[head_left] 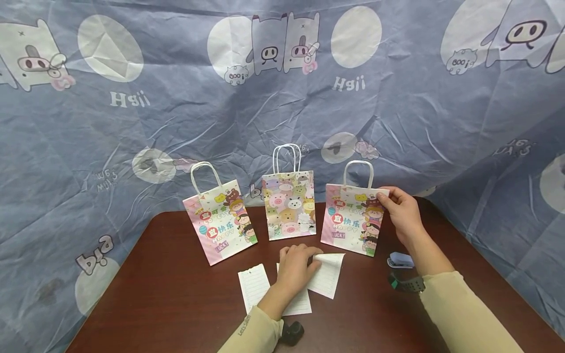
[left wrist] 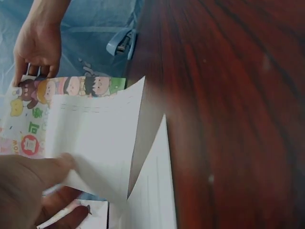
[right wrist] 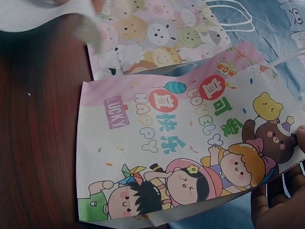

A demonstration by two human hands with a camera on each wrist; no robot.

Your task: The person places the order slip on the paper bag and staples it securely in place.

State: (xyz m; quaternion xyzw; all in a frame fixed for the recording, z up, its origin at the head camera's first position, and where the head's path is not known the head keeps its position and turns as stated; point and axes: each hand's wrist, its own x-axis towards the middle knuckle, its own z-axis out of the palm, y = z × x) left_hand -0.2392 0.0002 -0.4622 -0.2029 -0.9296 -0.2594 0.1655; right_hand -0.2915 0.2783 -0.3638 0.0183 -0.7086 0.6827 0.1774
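My left hand (head_left: 295,267) pinches the top of a lined paper sheet (head_left: 326,280) between thumb and fingers, in front of the bags. The left wrist view shows that sheet (left wrist: 97,129) curling up from the thumb. A second lined sheet (head_left: 300,305) lies partly under the hand, and a third sheet (head_left: 254,287) is to its left. With thumb and fingers my right hand (head_left: 402,212) grips the upper right corner of a pink and white paper gift bag (head_left: 346,220) with cartoon children. The right wrist view shows this bag's printed front (right wrist: 181,138) close up.
A matching gift bag (head_left: 220,223) leans at the left, and an animal-print gift bag (head_left: 289,206) stands in the middle. On the dark wood table (head_left: 176,304), a blue stapler (head_left: 400,260) lies near the right forearm. A blue patterned cloth (head_left: 282,108) hangs behind.
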